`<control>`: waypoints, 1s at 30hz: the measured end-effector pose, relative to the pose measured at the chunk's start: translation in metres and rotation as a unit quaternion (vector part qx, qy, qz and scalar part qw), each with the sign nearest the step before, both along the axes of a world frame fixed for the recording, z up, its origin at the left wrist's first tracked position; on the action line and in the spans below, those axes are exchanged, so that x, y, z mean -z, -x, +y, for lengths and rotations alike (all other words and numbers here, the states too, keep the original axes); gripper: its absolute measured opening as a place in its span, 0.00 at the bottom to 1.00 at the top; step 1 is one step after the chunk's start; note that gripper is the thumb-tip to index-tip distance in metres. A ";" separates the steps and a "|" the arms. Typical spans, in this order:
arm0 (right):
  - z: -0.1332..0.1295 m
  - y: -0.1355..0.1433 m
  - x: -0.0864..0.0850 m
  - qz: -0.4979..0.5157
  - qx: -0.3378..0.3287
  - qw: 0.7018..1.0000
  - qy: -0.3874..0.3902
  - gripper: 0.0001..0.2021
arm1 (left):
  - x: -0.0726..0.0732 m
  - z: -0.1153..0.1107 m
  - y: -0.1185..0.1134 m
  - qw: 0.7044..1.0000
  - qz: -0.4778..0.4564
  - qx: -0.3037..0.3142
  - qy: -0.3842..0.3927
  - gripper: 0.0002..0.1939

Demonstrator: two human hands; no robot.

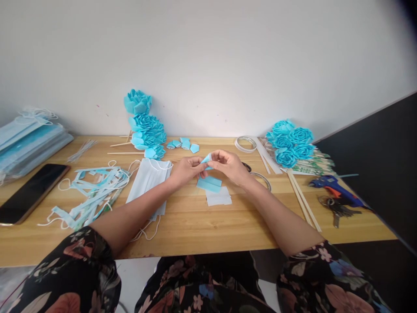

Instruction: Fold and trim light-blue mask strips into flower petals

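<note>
Head view, frame centre: the fingers of your left hand (189,170) and right hand (229,166) pinch a folded, light-blue, fabric piece (206,160), which could unfold if either slackens.

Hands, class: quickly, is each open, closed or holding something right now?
Left hand: closed, pinching a small blue folded piece.
Right hand: closed, pinching the same piece.

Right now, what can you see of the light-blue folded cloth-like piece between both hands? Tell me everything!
The light-blue folded cloth-like piece has a paler, whitish patch and looks thin and soft. It tilts in the air above the wooden table, pinched by the left hand and the right hand. The fingers hide part of it, so its full shape doesn't show.
</note>
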State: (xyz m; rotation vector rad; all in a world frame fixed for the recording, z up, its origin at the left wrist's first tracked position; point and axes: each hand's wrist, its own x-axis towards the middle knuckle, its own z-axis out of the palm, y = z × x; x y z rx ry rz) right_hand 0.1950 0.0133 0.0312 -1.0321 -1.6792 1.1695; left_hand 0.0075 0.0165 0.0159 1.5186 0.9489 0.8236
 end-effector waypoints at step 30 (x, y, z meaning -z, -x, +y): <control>0.004 -0.013 0.004 -0.213 0.041 0.902 -0.373 0.15 | -0.002 -0.001 0.001 0.986 -0.131 0.052 0.093 0.22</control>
